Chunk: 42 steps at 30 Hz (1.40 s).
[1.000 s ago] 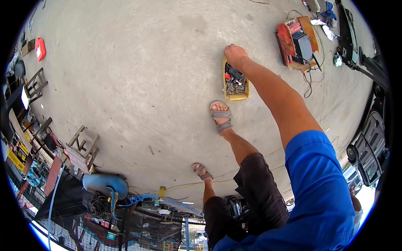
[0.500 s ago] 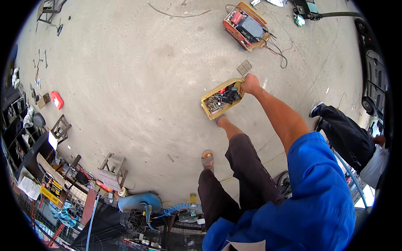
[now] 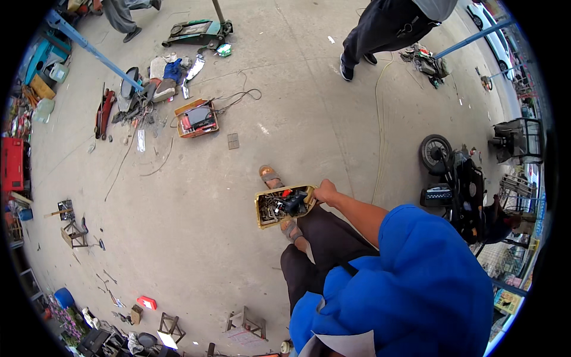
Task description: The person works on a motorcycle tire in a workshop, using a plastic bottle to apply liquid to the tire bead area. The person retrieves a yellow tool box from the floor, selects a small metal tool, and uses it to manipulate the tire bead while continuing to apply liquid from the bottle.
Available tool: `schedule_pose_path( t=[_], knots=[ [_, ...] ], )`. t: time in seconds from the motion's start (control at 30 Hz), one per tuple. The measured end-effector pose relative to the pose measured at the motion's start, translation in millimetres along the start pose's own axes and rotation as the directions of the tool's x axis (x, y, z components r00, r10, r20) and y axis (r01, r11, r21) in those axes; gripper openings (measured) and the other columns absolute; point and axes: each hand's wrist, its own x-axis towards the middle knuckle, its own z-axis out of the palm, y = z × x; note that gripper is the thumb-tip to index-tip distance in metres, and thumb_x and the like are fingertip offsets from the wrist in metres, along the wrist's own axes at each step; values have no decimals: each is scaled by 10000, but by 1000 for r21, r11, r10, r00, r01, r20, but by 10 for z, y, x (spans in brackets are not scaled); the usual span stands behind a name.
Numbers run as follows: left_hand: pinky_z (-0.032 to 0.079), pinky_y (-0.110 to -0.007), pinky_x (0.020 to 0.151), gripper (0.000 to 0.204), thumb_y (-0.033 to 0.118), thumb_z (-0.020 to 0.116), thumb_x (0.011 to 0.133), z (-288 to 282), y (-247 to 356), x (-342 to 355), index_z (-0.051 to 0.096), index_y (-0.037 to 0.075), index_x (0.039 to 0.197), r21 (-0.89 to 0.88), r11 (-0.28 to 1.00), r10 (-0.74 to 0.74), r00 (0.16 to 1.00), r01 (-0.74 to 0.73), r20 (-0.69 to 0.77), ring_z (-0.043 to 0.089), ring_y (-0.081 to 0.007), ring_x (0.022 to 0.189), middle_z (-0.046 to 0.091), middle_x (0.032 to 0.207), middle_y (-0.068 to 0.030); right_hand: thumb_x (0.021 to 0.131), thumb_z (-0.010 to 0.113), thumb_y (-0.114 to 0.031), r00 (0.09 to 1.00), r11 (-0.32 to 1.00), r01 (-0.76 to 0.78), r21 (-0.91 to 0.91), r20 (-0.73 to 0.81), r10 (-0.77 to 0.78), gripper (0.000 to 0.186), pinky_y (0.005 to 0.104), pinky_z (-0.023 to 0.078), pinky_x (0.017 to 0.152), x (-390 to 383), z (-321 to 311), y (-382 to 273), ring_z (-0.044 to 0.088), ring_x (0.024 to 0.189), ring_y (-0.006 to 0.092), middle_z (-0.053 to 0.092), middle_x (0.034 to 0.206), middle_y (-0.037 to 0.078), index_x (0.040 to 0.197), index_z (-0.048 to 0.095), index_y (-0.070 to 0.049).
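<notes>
My right hand [image 3: 324, 191] is closed on the right end of a yellow plastic bin [image 3: 257, 209], its rim pinched in the fingers. The bin hangs above the concrete floor, close to my sandalled feet. Inside it lie many small metal pieces [image 3: 271, 209], which look like bolts and sockets. Beside them, toward my hand, rests a black tool-like object [image 3: 294, 203] with a bit of red next to it; its exact kind is hard to make out. My left hand does not appear in the picture.
An orange open box [image 3: 199, 121] with cables stands ahead, near a small grey square tile [image 3: 233, 141]. Farther off are a teal floor jack [image 3: 199, 33] and a person's legs [image 3: 383, 30]. A motorcycle [image 3: 458, 184] stands right; a wooden stool [image 3: 247, 324] and red case [image 3: 147, 303] lie lower left.
My view has turned to the right. The bin, still in my right hand, is nearer my body and more level. My feet have stepped to new places.
</notes>
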Motion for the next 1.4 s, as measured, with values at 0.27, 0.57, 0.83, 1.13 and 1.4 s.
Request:
schedule_pose_path(
  t=[0.27, 0.57, 0.83, 1.13, 1.4],
  knots=[
    [531, -378, 627, 207, 132, 662, 771, 364, 1065, 186, 660, -60, 849, 296, 902, 262, 943, -315, 205, 671, -271, 661, 679, 805, -200, 710, 693, -23, 959, 875, -207, 439, -85, 269, 385, 399, 553, 511, -417, -1513, 1736, 678, 762, 315, 642, 917, 249, 1007, 550, 175],
    [533, -375, 638, 210, 135, 665, 771, 2002, 2820, -301, 667, -60, 851, 520, 647, 342, 822, -557, 455, 676, -270, 674, 684, 803, -201, 733, 654, -54, 830, 620, -293, 728, -129, 543, 318, 382, 555, 517, -588, -3336, 3180, 694, 729, 322, 656, 922, 247, 977, 579, 137],
    [535, -373, 649, 213, 138, 667, 772, 3651, 4251, -864, 672, -59, 853, 572, 424, 352, 710, -702, 609, 681, -270, 686, 688, 801, -202, 741, 662, -21, 746, 265, -135, 955, -78, 662, 268, 385, 572, 499, -249, -4494, 4281, 693, 689, 313, 635, 878, 283, 910, 550, 154],
    [537, -370, 660, 216, 141, 669, 772, 5248, 5628, -1076, 678, -58, 855, 602, 272, 314, 660, -751, 682, 686, -269, 700, 692, 799, -202, 718, 644, 72, 599, -62, 119, 991, -22, 801, 147, 391, 589, 510, 476, -5845, 4869, 677, 643, 340, 631, 823, 262, 796, 558, 162],
    [539, -367, 670, 218, 144, 671, 773, 6602, 6934, -1230, 684, -58, 856, 632, 90, 244, 632, -770, 736, 690, -268, 712, 697, 798, -203, 733, 596, 99, 610, -319, 207, 925, 133, 781, 116, 405, 608, 570, 1019, -7334, 5066, 678, 677, 341, 619, 858, 266, 810, 549, 173]
  ],
)
